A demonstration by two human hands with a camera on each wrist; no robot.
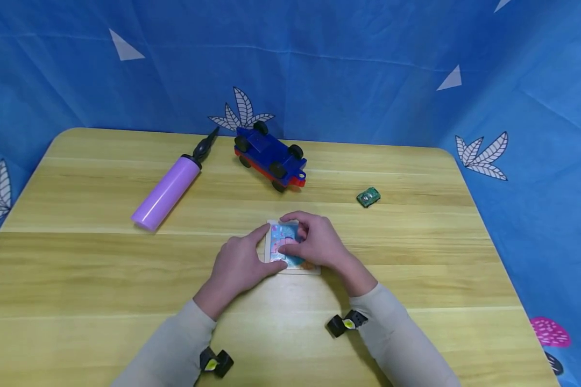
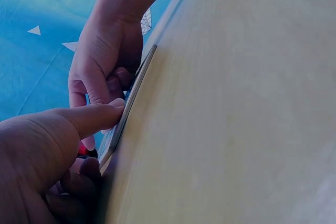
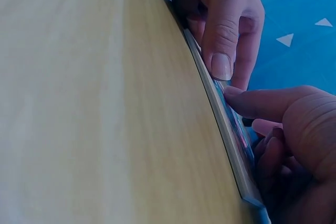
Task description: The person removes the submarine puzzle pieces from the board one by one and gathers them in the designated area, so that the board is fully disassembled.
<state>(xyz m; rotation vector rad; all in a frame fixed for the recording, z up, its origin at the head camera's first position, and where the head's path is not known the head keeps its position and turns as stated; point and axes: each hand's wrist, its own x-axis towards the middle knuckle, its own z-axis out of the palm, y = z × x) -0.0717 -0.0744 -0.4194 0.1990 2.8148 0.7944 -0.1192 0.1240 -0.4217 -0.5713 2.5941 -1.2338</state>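
Flat board (image 1: 283, 232) with a blue and pink picture is lying on the wooden surface (image 1: 101, 279), between both hands, pale border showing at the left and near edges. Left hand (image 1: 237, 263) is spanning the board's left side: thumb and index wide apart, both fairly straight, thumb pressing at the near edge, index reaching the far left corner, other fingers curling beside the edge. Right hand (image 1: 321, 242) is working over the picture: thumb tip touching the printed face, index extending to the far edge, a clear gap between them, remaining fingers bending. Can't tell if a loose piece is sitting under that thumb.

Rest of the surface: purple pump (image 1: 167, 193) is lying far left, black nozzle pointing away. Blue-and-red toy vehicle (image 1: 269, 158) is sitting beyond the board, blue wheeled side facing up. Small green toy car (image 1: 368, 197) is standing to the right, well apart. Person is wearing light sleeves (image 1: 402, 338). Patterned blue cloth (image 1: 319, 43) is hanging behind.
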